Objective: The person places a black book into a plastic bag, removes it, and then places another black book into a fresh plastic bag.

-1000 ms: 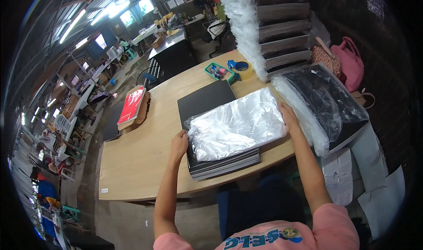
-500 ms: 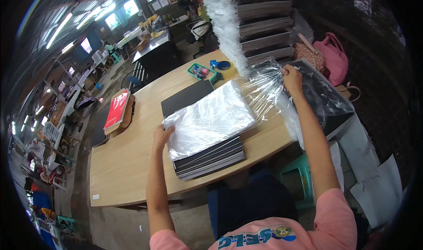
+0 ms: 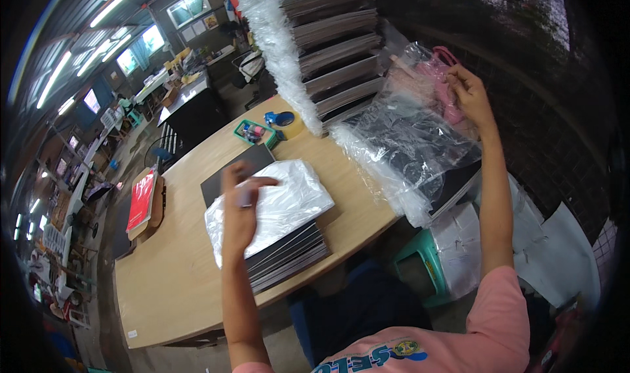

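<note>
My right hand (image 3: 470,96) is raised at the right, its fingers closed on the edge of a clear plastic bag (image 3: 410,133). The bag stretches over dark flat boards (image 3: 453,190) at the table's right side. My left hand (image 3: 241,205), slightly blurred, hovers over a pile of folded clear plastic (image 3: 298,184), with thumb and fingers apart and nothing visible in them. That pile lies on a stack of black boards (image 3: 289,258) near the table's front edge. A single black board (image 3: 220,169) lies just behind it.
A green basket (image 3: 256,134) of small items and tape rolls (image 3: 287,122) sit at the back. Tall stacks of boards (image 3: 341,44) rise behind, beside bundled plastic (image 3: 275,44). A red package (image 3: 141,202) lies at left; a green stool (image 3: 423,268) stands below right.
My left hand has let go of the plastic pile's corner and lifted above it. My right hand has moved up and right, drawing the clear bag away from the pile. The view has shifted.
</note>
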Available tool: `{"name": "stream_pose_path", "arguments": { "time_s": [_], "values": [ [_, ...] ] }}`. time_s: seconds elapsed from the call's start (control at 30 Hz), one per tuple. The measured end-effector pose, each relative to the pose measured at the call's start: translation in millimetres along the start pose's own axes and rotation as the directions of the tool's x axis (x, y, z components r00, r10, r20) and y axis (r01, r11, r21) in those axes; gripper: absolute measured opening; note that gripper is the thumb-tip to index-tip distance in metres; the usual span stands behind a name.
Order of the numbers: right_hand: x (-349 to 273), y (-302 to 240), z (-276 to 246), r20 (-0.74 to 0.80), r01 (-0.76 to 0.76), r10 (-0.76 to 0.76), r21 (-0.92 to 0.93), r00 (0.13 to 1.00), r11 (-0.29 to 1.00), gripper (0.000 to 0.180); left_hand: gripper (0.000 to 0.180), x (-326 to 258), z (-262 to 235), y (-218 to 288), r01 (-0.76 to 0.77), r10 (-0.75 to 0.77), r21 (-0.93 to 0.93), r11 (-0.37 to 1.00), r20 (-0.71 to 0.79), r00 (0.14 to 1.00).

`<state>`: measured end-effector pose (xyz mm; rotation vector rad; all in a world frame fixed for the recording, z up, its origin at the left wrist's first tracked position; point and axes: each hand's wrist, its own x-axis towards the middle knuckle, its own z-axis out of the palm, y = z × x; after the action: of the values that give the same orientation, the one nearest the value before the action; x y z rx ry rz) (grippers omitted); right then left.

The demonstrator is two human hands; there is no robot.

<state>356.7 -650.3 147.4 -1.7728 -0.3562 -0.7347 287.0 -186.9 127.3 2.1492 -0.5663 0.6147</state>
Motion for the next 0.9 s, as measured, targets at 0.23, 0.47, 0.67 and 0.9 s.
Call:
{"name": "stream_pose_path", "arguments": {
  "time_s": [0.23,0.47,0.67,0.9],
  "values": [
    [-19,-120,-40,0.326,0.076,-0.091,0.057,0.941,0.995,0.015,0.040,119,131,67,-0.284,0.496,-0.483,0.828,0.397,0.772],
    [-75,-70,-95,-0.405,0.062,-0.321,-0.536,0.856,0.842,0.036,0.050,53,182,85,0.533,0.184,-0.672,0.514,0.693,0.697],
    [-238,-65,10,0.064,-0.430,0.462,0.499,0.884,0.753,0.106,0.052,-13,165,54,0.576,-0.008,-0.653,0.491,0.658,0.753],
    [-254,-48,0,-0.061,-0.296,0.301,0.084,0.952,0.952,0.076,0.047,-56,129,75,0.118,0.013,-0.247,0.962,0.470,0.882]
  ]
}}
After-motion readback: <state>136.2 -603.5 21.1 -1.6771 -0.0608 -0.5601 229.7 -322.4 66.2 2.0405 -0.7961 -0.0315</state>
